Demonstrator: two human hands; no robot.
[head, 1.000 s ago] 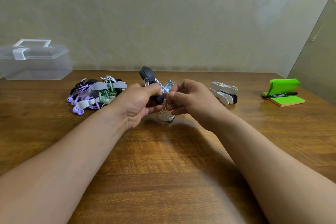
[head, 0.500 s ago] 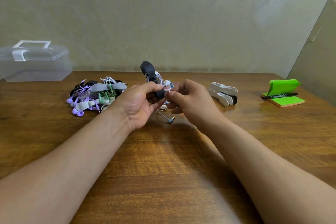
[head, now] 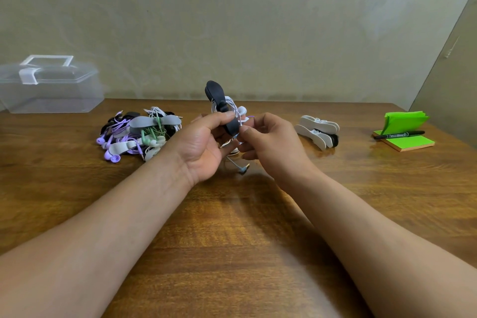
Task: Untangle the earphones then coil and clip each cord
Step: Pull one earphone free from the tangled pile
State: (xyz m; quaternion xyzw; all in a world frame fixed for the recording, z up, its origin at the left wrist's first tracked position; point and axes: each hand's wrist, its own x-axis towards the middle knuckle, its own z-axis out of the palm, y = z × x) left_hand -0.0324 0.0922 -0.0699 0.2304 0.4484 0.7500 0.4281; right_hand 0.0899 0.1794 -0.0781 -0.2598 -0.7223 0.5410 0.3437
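Holding the black clip [head: 215, 93] upright in my left hand [head: 201, 147] above mid-worktop [head: 245, 240], white earphones [head: 231, 104] coiled in it. My right hand [head: 271, 144] pinches their cord. Clipped earphone pile [head: 139, 134] far left, spare clips [head: 317, 131] right.

soft, even indoor light, a little dim and warm, with no hard glare. the wooden table [head: 258, 253] carries a dull sheen between the forearms and soft-edged shadows beneath the left hand [head: 204, 147] and right hand [head: 271, 144]. both hands, the black clip [head: 216, 95] and the white earphone cord [head: 230, 103] look slightly smeared. the wide lens bows the table's far edge and stretches the forearms at the lower corners. the clear plastic box [head: 51, 90] shows pale highlights.
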